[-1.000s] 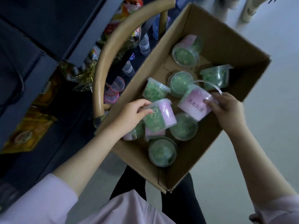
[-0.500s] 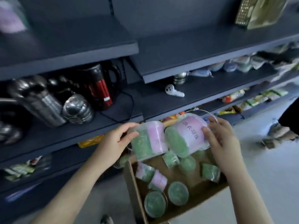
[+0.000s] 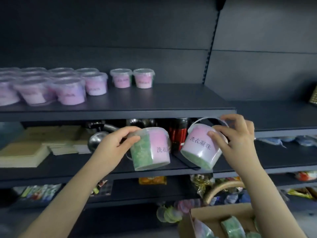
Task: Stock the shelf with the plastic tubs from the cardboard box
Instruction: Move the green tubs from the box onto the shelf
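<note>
Left hand (image 3: 118,141) grips one plastic tub (image 3: 150,148) and right hand (image 3: 235,134) another tub (image 3: 203,148) at frame centre, below the stocked shelf (image 3: 154,107); cardboard box (image 3: 223,212) lower right.

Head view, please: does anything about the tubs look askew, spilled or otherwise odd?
Nothing looks spilled or damaged. The shelved tubs stand upright. Only the tub held by the right hand tilts markedly.

Dark grey shelf (image 3: 171,98), matching back panel (image 3: 120,31), slotted upright (image 3: 211,48), dim light
</note>
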Motion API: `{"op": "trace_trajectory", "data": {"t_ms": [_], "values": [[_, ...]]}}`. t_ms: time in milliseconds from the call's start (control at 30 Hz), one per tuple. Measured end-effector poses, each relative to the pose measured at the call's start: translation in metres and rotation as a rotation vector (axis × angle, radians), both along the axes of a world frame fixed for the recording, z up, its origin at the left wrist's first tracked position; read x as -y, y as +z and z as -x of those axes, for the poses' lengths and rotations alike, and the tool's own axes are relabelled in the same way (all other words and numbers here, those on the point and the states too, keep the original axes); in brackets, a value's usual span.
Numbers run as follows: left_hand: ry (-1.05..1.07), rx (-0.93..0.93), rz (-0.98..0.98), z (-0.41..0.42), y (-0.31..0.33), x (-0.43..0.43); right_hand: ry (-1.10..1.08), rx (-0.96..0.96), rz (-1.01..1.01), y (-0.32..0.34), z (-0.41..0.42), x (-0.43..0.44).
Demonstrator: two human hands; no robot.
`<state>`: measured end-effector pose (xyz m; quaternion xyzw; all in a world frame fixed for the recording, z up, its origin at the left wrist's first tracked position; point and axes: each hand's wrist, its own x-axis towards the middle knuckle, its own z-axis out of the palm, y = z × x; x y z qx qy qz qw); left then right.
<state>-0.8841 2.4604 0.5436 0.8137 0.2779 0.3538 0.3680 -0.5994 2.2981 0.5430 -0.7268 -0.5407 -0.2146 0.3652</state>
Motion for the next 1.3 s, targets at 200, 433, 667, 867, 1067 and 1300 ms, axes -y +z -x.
{"op": "trace_trajectory", "data": {"t_ms": [200, 433, 667, 867, 1067, 1300], "values": [[0.046, 0.047, -0.073, 0.077, 0.02, -0.041, 0.139, -0.051, -0.072, 0.024, 0.075, -0.056], [0.011, 0.122, -0.104, 0.097, 0.046, -0.076, 0.145, -0.088, -0.126, 0.053, 0.102, -0.094], [0.02, 0.139, -0.209, 0.059, 0.068, -0.122, 0.147, 0.03, -0.168, 0.078, 0.075, -0.136], [0.037, 0.127, -0.329, -0.011, 0.07, -0.176, 0.138, 0.046, -0.198, 0.077, 0.019, -0.183], [0.045, 0.066, -0.315, -0.095, 0.06, -0.236, 0.147, 0.061, -0.213, 0.064, -0.047, -0.229], [-0.127, -0.031, -0.28, -0.159, 0.054, -0.282, 0.207, 0.017, 0.0, 0.054, -0.121, -0.267]]}}
